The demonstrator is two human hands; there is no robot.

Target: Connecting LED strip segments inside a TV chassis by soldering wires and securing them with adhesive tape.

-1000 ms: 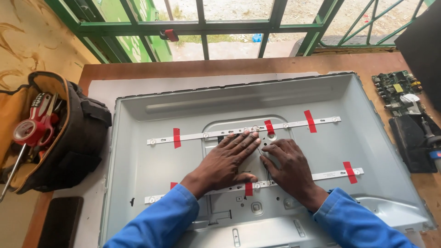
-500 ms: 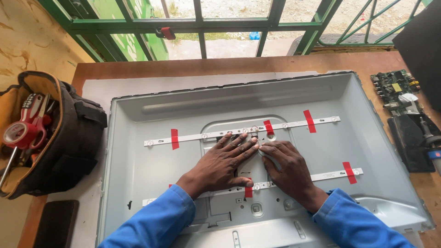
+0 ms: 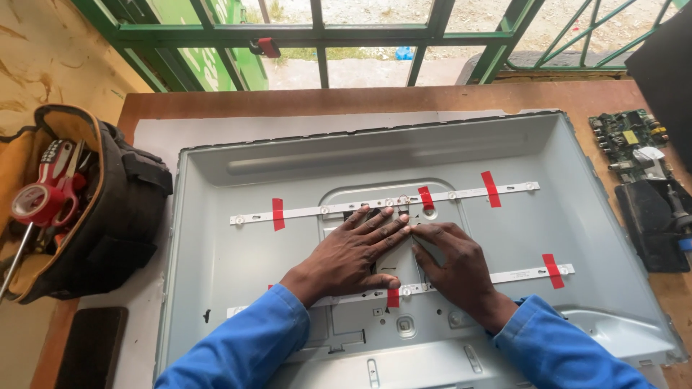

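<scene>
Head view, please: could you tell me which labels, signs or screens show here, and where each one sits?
Opened grey metal screen back pan: fills the table, rectangular, under both hands.
Red tape tabs: small rectangles on white strips.
Green sign panel: behind the window bars, top left.

Your left hand (image 3: 353, 252) and right hand (image 3: 454, 265) lie flat, fingertips touching, in the middle of the grey panel tray (image 3: 216, 274), between its two taped white strips. Tool bag (image 3: 86, 209) sits just left of the tray, circuit board (image 3: 626, 137) to its right.
</scene>
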